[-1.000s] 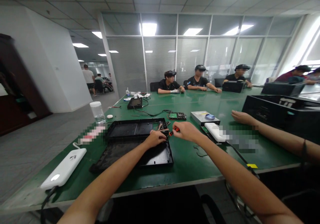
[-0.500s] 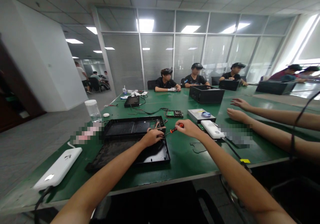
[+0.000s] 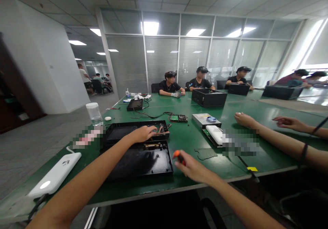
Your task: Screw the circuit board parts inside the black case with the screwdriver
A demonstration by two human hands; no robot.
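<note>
My right hand is closed round a screwdriver with an orange and black handle, just right of the black case's front corner. The screwdriver's shaft does not show. Over the case's rear half, my left hand has its fingers bent down beside a bundle of cables; what they pinch, if anything, is hidden. The open black case lies in two shallow halves, one behind the other. A brass-coloured strip lies along the back of the front half.
Behind are a green circuit board and a silver drive bearing a blue roll. White power banks lie left and right, and a clear jar stands left. A co-worker's arms rest on the table at right.
My left hand has moved left and back from the case's middle. My right hand has drawn the screwdriver toward me, away from the case's inside. The co-worker's hands at right have shifted.
</note>
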